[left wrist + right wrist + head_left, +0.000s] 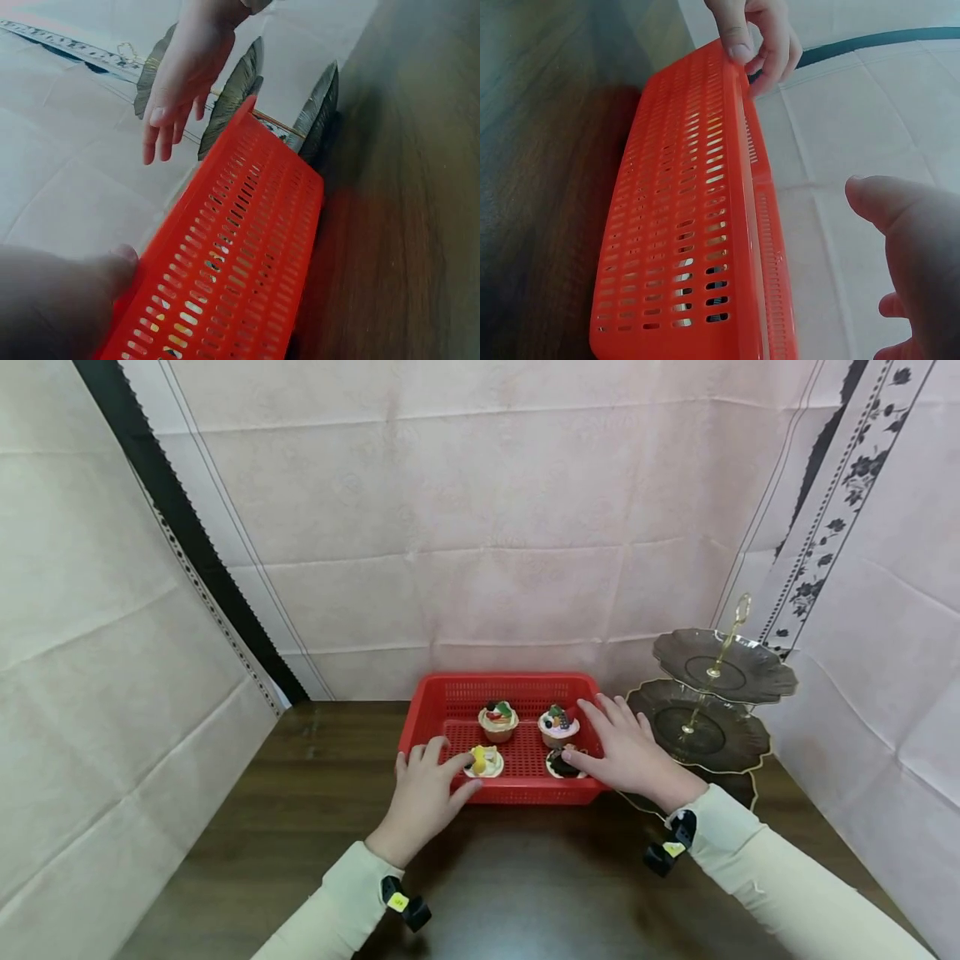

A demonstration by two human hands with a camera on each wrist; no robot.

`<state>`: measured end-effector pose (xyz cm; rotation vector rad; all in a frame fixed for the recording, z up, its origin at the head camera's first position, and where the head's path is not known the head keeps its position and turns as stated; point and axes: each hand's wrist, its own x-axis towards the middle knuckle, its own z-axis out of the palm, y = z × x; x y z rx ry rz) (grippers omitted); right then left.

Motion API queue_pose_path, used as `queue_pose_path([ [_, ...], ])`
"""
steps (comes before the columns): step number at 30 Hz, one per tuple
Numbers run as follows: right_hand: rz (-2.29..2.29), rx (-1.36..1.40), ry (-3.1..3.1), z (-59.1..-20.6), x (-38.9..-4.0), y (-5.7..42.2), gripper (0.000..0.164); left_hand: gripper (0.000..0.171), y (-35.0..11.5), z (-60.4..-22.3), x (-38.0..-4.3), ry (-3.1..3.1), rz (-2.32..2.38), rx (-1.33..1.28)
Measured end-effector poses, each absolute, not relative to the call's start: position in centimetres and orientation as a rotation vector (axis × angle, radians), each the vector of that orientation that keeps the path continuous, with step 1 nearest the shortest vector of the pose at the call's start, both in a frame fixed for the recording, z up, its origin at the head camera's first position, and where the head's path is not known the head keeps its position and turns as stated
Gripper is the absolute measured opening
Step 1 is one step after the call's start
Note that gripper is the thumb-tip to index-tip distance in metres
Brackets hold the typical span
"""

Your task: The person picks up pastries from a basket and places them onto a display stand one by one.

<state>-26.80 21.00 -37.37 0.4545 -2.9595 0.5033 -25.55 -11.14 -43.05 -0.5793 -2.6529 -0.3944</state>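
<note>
A red perforated plastic basket (510,791) sits on the table with several cupcakes inside. My left hand (425,793) is at its front left corner, the thumb beside the front rim and the fingers loosely bent over the corner. Close to those fingers is a cupcake with a yellow topping (480,762); contact is unclear. My right hand (630,747) spreads above the basket's right side, apart from the rim in the wrist views. Its thumb partly covers a dark-topped cupcake (561,766). Behind are two fruit-topped cupcakes, one with cream icing (498,720), one with white (558,725).
A three-tier dark scalloped stand (725,667) with a gold handle stands to the right, close behind the right forearm. The brown wooden table (315,802) meets pale cloth walls (480,527) at the back and sides.
</note>
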Motion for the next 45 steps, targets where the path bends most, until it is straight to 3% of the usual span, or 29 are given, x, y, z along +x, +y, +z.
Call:
queue_pose_path([
  [10, 0.545, 0.443, -2.965, -37.1, -26.9, 21.2, 0.091, 0.036, -10.4, -43.3, -24.9, -2.596, -0.379, -0.579],
  [25, 0.539, 0.425, -2.956, -36.5, -27.8, 20.9, 0.093, 0.042, -9.6, -44.0, -24.2, -2.642, -0.569, -0.344],
  [45, 0.838, 0.321, -2.828, -36.0, -34.5, 18.0, 0.083, 0.065, -8.8, -44.9, -24.8, -2.612, -0.353, -0.289],
])
